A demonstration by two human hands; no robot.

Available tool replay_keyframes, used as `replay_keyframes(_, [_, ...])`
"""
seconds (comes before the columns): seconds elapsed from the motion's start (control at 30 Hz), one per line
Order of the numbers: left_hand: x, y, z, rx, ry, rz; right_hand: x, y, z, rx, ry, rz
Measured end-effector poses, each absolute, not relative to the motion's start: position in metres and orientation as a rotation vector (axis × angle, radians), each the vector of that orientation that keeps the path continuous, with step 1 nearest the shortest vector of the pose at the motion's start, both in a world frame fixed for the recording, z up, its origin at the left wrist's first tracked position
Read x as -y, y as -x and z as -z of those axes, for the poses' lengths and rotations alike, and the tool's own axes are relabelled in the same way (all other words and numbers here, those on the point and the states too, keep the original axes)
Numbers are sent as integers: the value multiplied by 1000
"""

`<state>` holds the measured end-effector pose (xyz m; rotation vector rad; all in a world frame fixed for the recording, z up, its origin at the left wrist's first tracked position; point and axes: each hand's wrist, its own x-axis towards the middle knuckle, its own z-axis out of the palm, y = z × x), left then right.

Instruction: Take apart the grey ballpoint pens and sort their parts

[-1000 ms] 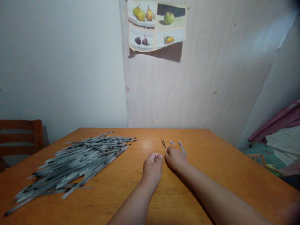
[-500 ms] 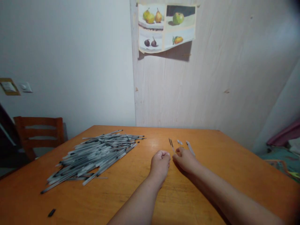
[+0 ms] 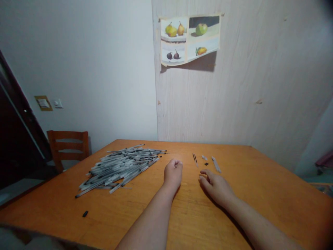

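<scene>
While the left hand (image 3: 173, 174) is curled into a fist, any contents hidden, near the pile of grey sticks (image 3: 121, 168) on the left of the table (image 3: 196, 215), the right hand (image 3: 217, 188), thumb and fingers parted, is just beside small black pieces (image 3: 206, 164).

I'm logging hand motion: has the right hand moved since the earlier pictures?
Yes. Judged against the pale strip lying on the table, the right hand has drawn back toward the person.
</scene>
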<state>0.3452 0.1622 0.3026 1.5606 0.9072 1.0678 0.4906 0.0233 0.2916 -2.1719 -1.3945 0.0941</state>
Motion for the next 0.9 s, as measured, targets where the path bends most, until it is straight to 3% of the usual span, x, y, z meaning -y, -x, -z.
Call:
replay_keyframes(0.33, [-164, -308, -329, -1255, -1975, -1088, -26, -496, -296, 1433, 2156, -102])
replay_keyframes(0.57, [-178, -221, -335, -1603, -2335, -944, -27, -498, -295, 1438, 2148, -76])
replay_keyframes(0.9, [-173, -113, -328, -2136, -2392, -642, -28, -498, -295, 1461, 2140, -85])
